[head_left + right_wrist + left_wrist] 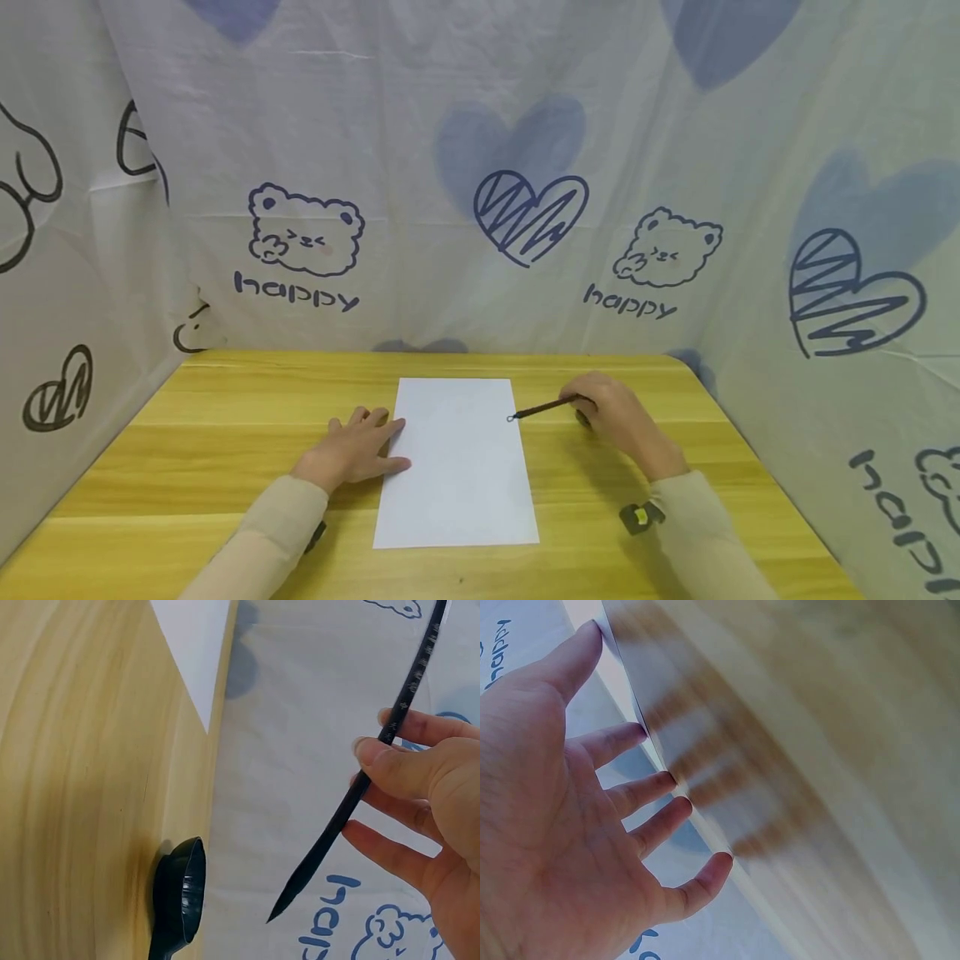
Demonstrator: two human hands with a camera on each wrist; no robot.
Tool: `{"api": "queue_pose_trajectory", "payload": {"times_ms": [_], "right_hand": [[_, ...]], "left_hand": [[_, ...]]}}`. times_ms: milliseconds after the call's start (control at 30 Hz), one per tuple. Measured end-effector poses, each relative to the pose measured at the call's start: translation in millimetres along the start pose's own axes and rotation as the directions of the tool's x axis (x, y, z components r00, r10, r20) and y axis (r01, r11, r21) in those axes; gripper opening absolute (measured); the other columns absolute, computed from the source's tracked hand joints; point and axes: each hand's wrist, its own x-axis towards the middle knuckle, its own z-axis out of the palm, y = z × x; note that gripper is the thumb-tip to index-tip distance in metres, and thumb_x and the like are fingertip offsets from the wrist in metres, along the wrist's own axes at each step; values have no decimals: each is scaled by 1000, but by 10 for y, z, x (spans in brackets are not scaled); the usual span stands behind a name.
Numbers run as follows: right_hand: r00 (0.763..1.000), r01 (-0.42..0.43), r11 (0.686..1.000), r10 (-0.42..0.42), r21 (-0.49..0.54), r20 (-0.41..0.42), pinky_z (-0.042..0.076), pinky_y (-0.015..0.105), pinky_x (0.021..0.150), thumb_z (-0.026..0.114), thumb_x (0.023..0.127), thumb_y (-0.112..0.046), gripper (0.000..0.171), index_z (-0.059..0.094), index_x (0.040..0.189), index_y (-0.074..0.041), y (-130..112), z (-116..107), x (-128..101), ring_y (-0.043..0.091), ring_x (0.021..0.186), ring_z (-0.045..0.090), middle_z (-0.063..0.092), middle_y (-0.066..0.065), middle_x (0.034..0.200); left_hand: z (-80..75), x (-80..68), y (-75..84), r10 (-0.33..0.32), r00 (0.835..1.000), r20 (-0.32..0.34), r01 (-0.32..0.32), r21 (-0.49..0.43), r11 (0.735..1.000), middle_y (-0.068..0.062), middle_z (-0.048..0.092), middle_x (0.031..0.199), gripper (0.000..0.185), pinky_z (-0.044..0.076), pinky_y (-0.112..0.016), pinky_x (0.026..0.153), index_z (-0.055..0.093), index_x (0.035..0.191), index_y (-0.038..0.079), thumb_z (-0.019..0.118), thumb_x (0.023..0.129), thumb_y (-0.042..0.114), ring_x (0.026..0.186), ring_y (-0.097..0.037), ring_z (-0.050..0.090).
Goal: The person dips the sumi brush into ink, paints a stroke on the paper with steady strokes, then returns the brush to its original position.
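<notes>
A blank sheet of white paper (pixel 457 467) lies on the wooden table. My left hand (pixel 356 446) is spread at its left edge, thumb and forefinger reaching onto the sheet; in the left wrist view the fingertips touch the surface. To the right of the paper, my right hand (pixel 611 412) is raised and pinches a dark calligraphy brush (pixel 409 697) between thumb and fingers. White characters run along the handle, and its dark pointed bristles (pixel 289 900) show below the fingers. The brush's loop end overlaps the paper's right edge in the head view.
A black spoon-shaped dish (pixel 172 892) sits on the table (pixel 225 433) near my right hand, mostly hidden by it in the head view. White printed cloth (pixel 412 292) hangs behind the table and along both sides.
</notes>
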Motion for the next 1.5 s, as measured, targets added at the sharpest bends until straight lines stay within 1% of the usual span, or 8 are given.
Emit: {"api": "queue_pose_trajectory", "payload": {"times_ms": [233,367,567,767,1000,1133,1300,1500], "right_hand": [[996,-24,999,28,46,-80,61,41,78,75,84,12,22,75,101,-4,71,-8,3,28,91,74,77,11,98],[988,-96,987,110,131,-106,62,41,76,76,84,13,23,74,102,-1,120,-5,-6,29,90,75,77,14,98],[955,-227,946,264,233,-138,63,44,78,74,88,9,22,72,108,-1,167,-26,-47,30,93,74,77,15,100],[922,-278,928,330,246,-202,63,43,74,73,90,8,22,71,110,-2,209,-45,-69,31,92,73,77,15,101],[886,-340,895,407,287,-222,58,21,72,73,94,-1,21,69,114,-4,259,-55,-88,26,92,73,75,13,100],[863,-360,862,453,358,-222,56,12,72,70,96,-3,26,64,122,-1,293,-49,-94,11,89,70,73,16,100],[840,-367,813,498,452,-215,62,25,72,67,98,-2,38,55,133,3,333,-38,-102,-5,87,63,71,23,103],[805,-408,761,561,504,-195,63,37,76,66,99,-1,37,53,134,2,357,-40,-92,-4,89,61,69,24,107]], "left_hand": [[-7,-8,14,-6,1000,-3,6,1,1000,-21,42,160,77,27,-82,107,50,153,14,64,94,62,145,-48,38],[-10,-12,15,-5,1000,-3,5,0,1000,-21,42,160,77,27,-82,107,51,153,14,65,94,62,145,-47,38],[-11,-15,10,3,1000,-10,-3,4,1000,-21,43,160,77,29,-81,106,51,153,14,64,94,62,144,-45,40],[-7,-10,4,5,1000,-11,-5,7,1000,-21,43,160,77,30,-81,105,51,153,14,64,94,62,143,-45,40],[-9,-16,4,0,1000,-6,0,3,1000,-21,42,160,77,29,-81,106,50,153,14,64,94,62,145,-46,38],[-12,-20,6,-2,1000,-5,2,3,1000,-21,42,160,77,29,-81,106,50,153,14,64,94,62,145,-47,38],[-9,-15,3,2,1000,-10,-2,4,1000,-21,42,160,77,30,-81,106,50,153,14,64,94,62,144,-46,39],[-6,-19,-2,0,1000,-9,0,4,1000,-21,42,161,77,30,-80,107,50,154,15,63,94,63,144,-46,39]]}}
